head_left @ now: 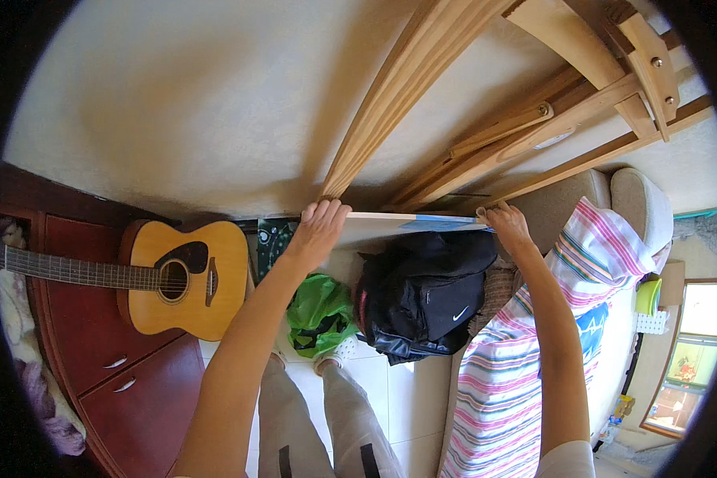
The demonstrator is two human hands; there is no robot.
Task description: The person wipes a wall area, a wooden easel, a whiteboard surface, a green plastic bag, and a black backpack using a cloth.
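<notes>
Board (382,217), pale with a blue patch, spanning the space between both hands, beyond a black backpack (430,287). Left hand (319,231): grip closed over the board's left end, fingers curled on top. Right hand (507,225): grip pinching its right end. A wooden plank (402,95) slants up the wall (175,103) from near the left hand. Also shown: green bag (320,307) beside the backpack; guitar (207,291) before red drawers (147,398); striped cloth (502,390) at right.
</notes>
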